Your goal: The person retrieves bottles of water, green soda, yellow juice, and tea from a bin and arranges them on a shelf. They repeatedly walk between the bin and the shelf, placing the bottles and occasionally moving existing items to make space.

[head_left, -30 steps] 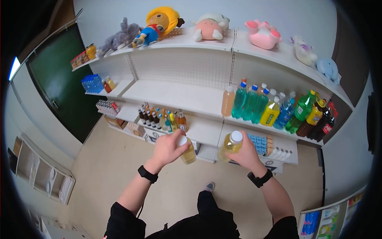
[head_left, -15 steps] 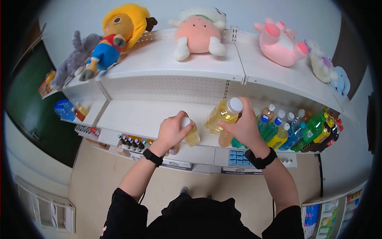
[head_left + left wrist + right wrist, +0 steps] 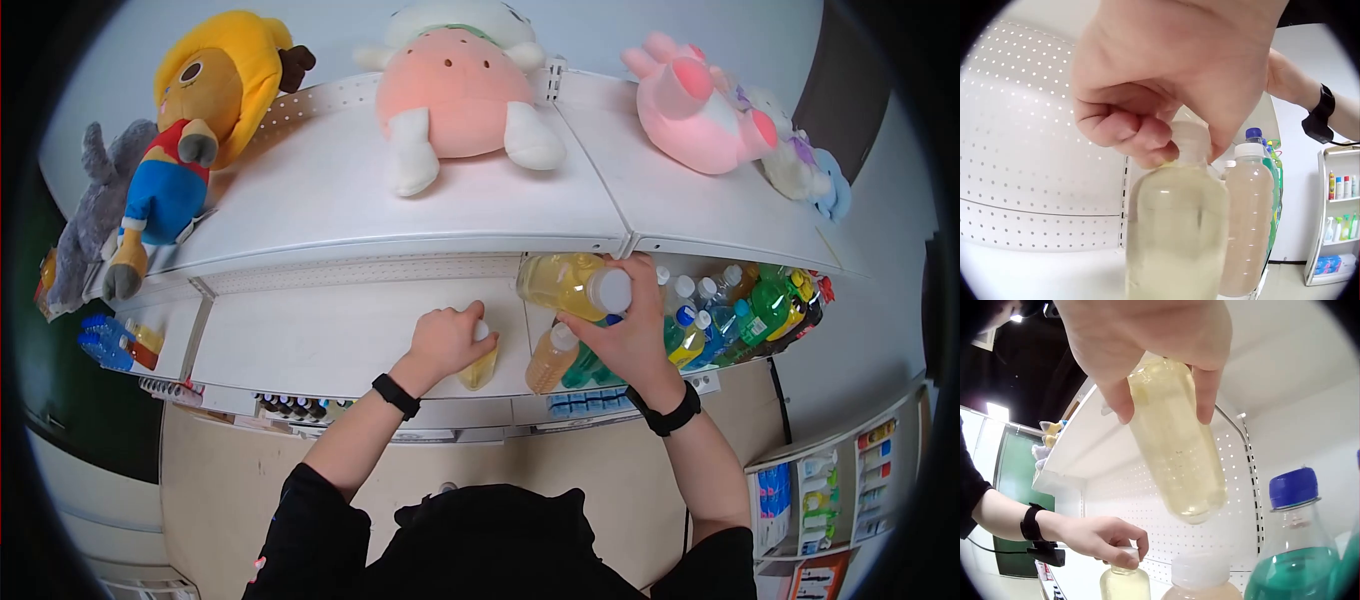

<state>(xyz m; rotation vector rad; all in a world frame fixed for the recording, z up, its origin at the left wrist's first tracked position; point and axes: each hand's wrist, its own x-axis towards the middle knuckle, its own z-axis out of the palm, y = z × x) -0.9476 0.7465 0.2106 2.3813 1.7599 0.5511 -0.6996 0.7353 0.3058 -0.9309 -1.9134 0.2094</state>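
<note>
My left hand (image 3: pixel 445 345) grips the white-capped neck of a bottle of pale yellow drink (image 3: pixel 1175 237). That bottle is upright at the front of the middle shelf (image 3: pixel 320 335); its base lies outside the left wrist view. In my right hand (image 3: pixel 637 335) is a second pale yellow bottle (image 3: pixel 560 283), held near its white cap with fingers and thumb around it. It is raised and tilted, its base pointing toward the shelf's back. Below it stands a peach-coloured bottle (image 3: pixel 550 365), beside a green-blue bottle with a blue cap (image 3: pixel 1294 487).
Several soda bottles (image 3: pixel 770 305) crowd the shelf's right part. The upper shelf (image 3: pixel 310 205) overhangs it, carrying plush toys such as a pink-and-white one (image 3: pixel 455 90). Small blue packs (image 3: pixel 580 403) sit lower down. Another rack (image 3: pixel 845 480) stands at the right.
The person has stepped up to the shelves. Both bottles have come forward to the middle shelf; the right one has been raised and tipped further, the left one stays low.
</note>
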